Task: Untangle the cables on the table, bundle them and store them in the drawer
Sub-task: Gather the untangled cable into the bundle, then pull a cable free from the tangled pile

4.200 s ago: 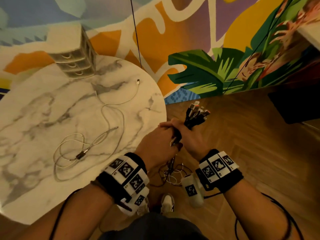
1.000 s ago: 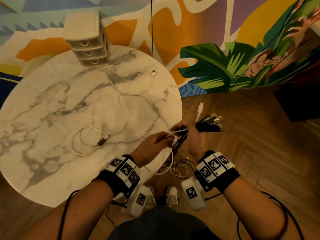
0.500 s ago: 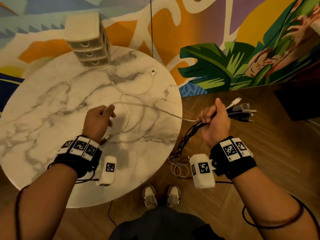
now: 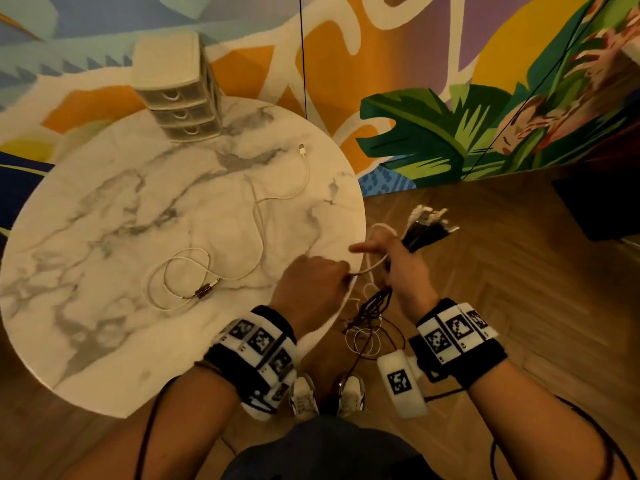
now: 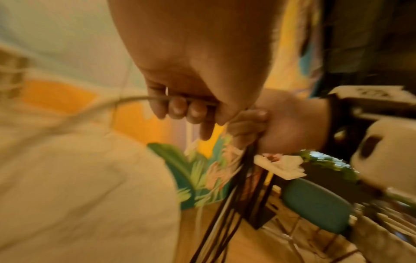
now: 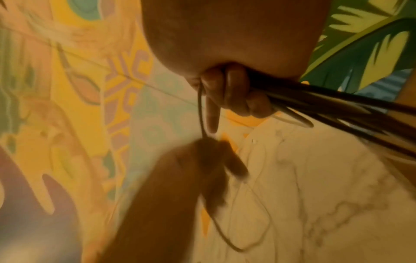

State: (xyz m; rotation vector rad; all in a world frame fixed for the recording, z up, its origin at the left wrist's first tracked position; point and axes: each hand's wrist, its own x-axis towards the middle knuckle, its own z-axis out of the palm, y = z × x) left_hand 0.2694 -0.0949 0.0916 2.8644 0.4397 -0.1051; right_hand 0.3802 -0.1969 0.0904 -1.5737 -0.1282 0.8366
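My right hand [image 4: 401,268] grips a bundle of dark and white cables [image 4: 415,237] just off the table's right edge, index finger stretched out to the left. Their plugs [image 4: 429,221] stick out above the fist. Their tails [image 4: 374,306] hang to the floor. My left hand [image 4: 318,275], right beside it over the rim, is curled round a white cable [image 5: 180,100] that runs across to the right hand. More white cable [image 4: 258,230] lies loose on the marble table [image 4: 104,220], with loops [image 4: 187,275] and a plug [image 4: 302,148]. The drawer unit [image 4: 176,88] stands at the table's far edge.
A thin black cord [image 4: 303,53] hangs down the painted wall behind the table. A dark box [image 4: 602,202] stands on the wooden floor at the right. My shoes [image 4: 325,396] are below the hands, beside coils of cable on the floor [image 4: 363,341].
My left hand, half a second ago stretched out over the table's left with the cable taut, has come back to the right hand at the table edge. The right hand has dropped lower.
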